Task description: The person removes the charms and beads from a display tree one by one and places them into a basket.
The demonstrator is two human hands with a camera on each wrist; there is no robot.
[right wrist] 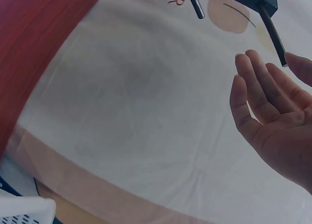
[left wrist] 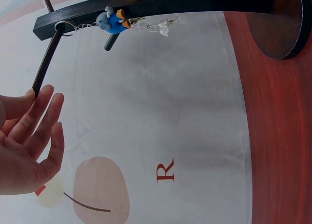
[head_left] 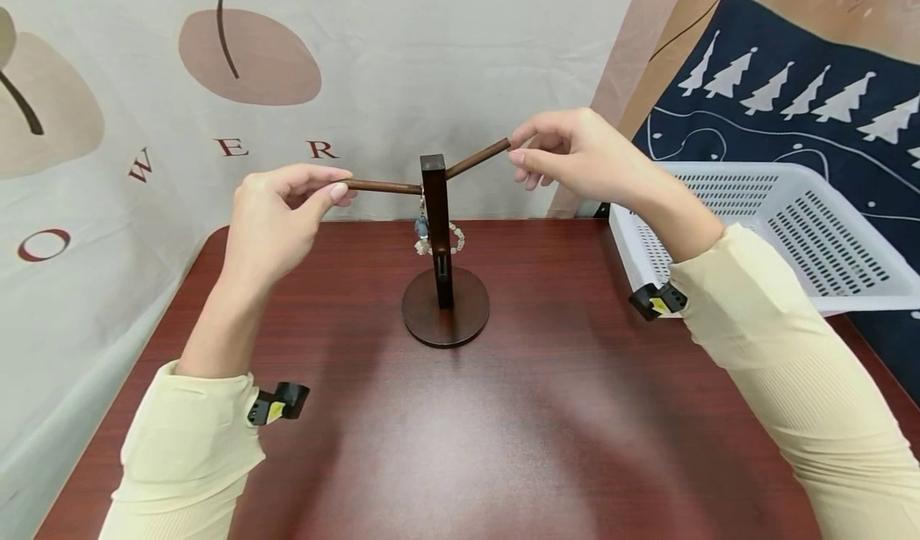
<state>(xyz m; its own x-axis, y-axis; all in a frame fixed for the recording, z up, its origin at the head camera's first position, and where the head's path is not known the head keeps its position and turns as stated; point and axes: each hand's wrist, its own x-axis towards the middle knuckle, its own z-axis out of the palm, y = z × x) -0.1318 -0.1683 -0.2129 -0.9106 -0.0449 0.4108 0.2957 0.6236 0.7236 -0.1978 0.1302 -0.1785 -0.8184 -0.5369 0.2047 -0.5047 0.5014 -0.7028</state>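
Observation:
A dark wooden stand [head_left: 436, 228] with a square post rises from a round base [head_left: 446, 326] on the table. My left hand [head_left: 276, 216] pinches the outer end of the left peg [head_left: 381, 187] between thumb and fingers. Close by the post, a keychain with a blue figurine [left wrist: 111, 22] hangs by its ring from this peg. On the other side, my right hand [head_left: 582, 156] has thumb and forefinger at the tip of the right peg [head_left: 477, 159], pinching it. Clear beads [head_left: 458, 239] show beside the post, partly hidden by it. A lower peg [left wrist: 111, 42] also sticks out.
A white perforated plastic basket [head_left: 783, 284] stands at the right side of the reddish-brown table [head_left: 460, 444]. Behind the table hangs a pale printed cloth [head_left: 460, 61], with a dark blue tree-patterned cloth [head_left: 762, 53] to the right.

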